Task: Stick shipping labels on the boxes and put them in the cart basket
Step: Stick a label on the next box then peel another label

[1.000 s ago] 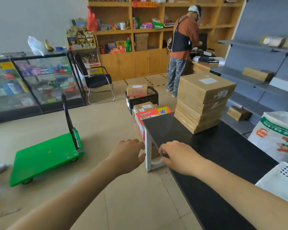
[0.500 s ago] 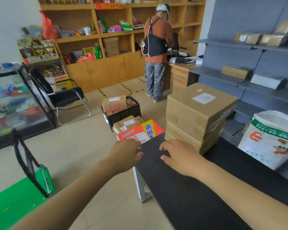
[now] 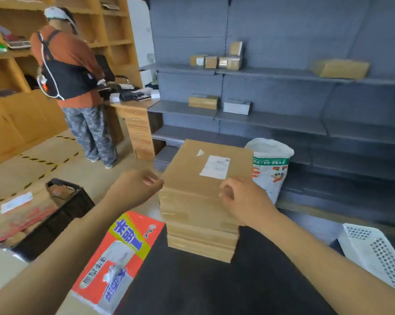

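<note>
Both hands have come up from the black surface (image 3: pixel 214 287) since half a second ago and are now reaching the stack of boxes (image 3: pixel 201 223). My left hand (image 3: pixel 132 189) is touching the top box (image 3: pixel 192 173) at its left edge, fingers loosely curled; whether it is gripping, I cannot tell. My right hand (image 3: pixel 242 201) is curling over the near right corner. The top box is lying flat, its long axis running away from me, white label (image 3: pixel 215 167) facing up. A black basket (image 3: pixel 71 201) is sitting on the floor to the left.
</note>
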The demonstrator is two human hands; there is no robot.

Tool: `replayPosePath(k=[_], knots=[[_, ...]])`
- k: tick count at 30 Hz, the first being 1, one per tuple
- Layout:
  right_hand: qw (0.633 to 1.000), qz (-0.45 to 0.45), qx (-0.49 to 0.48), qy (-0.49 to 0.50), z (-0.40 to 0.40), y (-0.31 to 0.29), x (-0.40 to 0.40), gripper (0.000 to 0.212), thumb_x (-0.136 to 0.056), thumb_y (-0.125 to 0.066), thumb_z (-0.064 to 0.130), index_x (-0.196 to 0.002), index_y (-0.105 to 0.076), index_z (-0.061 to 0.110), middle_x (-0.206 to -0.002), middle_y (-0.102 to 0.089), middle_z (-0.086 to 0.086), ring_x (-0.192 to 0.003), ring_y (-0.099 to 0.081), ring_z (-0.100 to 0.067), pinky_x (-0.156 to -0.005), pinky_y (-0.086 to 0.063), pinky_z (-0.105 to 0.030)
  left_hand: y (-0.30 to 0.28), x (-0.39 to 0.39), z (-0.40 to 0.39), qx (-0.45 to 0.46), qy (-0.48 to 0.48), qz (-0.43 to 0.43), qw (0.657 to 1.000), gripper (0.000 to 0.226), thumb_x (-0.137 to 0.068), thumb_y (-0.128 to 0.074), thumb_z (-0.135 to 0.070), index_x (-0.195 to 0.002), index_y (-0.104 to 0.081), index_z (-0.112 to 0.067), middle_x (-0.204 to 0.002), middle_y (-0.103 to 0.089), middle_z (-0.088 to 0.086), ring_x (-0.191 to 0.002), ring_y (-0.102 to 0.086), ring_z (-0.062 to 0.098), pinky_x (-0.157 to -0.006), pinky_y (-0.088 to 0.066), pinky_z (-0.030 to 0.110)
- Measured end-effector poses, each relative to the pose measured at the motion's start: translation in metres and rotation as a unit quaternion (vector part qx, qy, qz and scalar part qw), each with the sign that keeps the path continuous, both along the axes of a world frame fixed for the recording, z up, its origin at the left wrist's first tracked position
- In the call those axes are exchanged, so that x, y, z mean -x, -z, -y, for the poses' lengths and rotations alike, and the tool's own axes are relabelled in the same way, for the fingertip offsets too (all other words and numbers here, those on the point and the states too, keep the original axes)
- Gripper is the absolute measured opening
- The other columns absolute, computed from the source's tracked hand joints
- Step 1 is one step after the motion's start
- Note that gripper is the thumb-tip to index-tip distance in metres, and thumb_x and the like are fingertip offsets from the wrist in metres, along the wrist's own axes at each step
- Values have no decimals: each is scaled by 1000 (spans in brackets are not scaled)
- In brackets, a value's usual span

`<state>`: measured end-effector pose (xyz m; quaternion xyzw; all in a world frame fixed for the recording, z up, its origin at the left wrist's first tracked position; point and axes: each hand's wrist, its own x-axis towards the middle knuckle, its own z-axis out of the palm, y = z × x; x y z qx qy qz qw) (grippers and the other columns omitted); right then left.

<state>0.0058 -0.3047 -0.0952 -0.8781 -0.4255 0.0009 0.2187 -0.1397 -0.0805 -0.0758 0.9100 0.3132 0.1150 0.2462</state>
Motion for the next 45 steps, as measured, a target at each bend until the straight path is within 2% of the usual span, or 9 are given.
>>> replayPosePath(k=[4, 8, 12, 16, 24, 30, 34, 38, 45], knots=[[982, -62, -45, 171, -3, 12, -30, 31, -89, -57, 39, -116, -57, 24, -116, -57, 4, -107, -53, -18, -82, -46, -33, 8, -46, -48, 93, 4, 51, 994, 21, -88, -62, -35, -73, -65, -21, -77, -65, 1, -82, -61, 22, -78, -46, 35], [939, -157, -100, 291, -2, 28, -61, 50, -83, -60, 46, -122, -55, 15, -121, -53, -6, -111, -53, -25, -93, -48, -42, 37, -85, -75, 222, -7, 86, 971, 10, -90, -61, -30, -86, -66, -22, -92, -64, 4, -91, -59, 23, -81, -46, 36], [883, -307, -146, 323, -7, 44, -80, 65, -83, -60, 52, -134, -44, 14, -128, -54, -5, -111, -55, -24, -88, -49, -37, 63, -111, -76, 317, -4, 63, 946, 14, -91, -59, -33, -88, -67, -23, -94, -68, -1, -91, -62, 19, -71, -46, 29], [873, -352, -179, 288, -14, 55, -83, 56, -85, -56, 53, -128, -49, 18, -120, -60, 1, -102, -60, -17, -83, -52, -33, 72, -123, -66, 358, -23, 68, 931, 19, -88, -58, -40, -87, -69, -24, -81, -74, 2, -76, -69, 22, -71, -55, 36], [881, -326, -197, 280, -22, 48, -71, 33, -91, -53, 46, -112, -54, 22, -108, -62, 4, -95, -60, -16, -73, -48, -28, 60, -115, -59, 343, -4, 86, 935, 19, -90, -56, -36, -91, -66, -20, -89, -71, 6, -82, -68, 26, -75, -56, 41], [890, -277, -207, 296, -10, 9, -68, 22, -92, -51, 44, -103, -56, 25, -97, -59, 7, -82, -55, -9, -58, -37, -21, 23, -116, -47, 340, 17, 112, 934, 26, -89, -54, -38, -100, -63, -17, -90, -70, 4, -80, -68, 23, -63, -53, 32], [885, -248, -216, 331, 17, -2, -63, 20, -92, -49, 44, -103, -50, 27, -88, -52, 14, -76, -49, -4, -57, -35, -21, 9, -124, -24, 319, 45, 125, 938, 34, -87, -54, -42, -110, -62, -18, -99, -69, 3, -86, -68, 23, -79, -56, 40], [875, -236, -208, 368, 59, 1, -55, 24, -93, -48, 43, -108, -49, 25, -91, -51, 10, -77, -49, -7, -61, -35, -25, 11, -134, 15, 330, 87, 110, 934, 32, -88, -53, -41, -110, -61, -19, -99, -69, 1, -85, -67, 20, -66, -52, 31], [849, -248, -227, 409, 150, 15, -66, 37, -92, -48, 43, -120, -53, 19, -102, -54, 4, -79, -51, -7, -69, -38, -30, 25, -166, 105, 333, 123, 87, 931, 40, -91, -51, -41, -122, -55, -16, -107, -67, 5, -89, -65, 22, -69, -52, 33]])
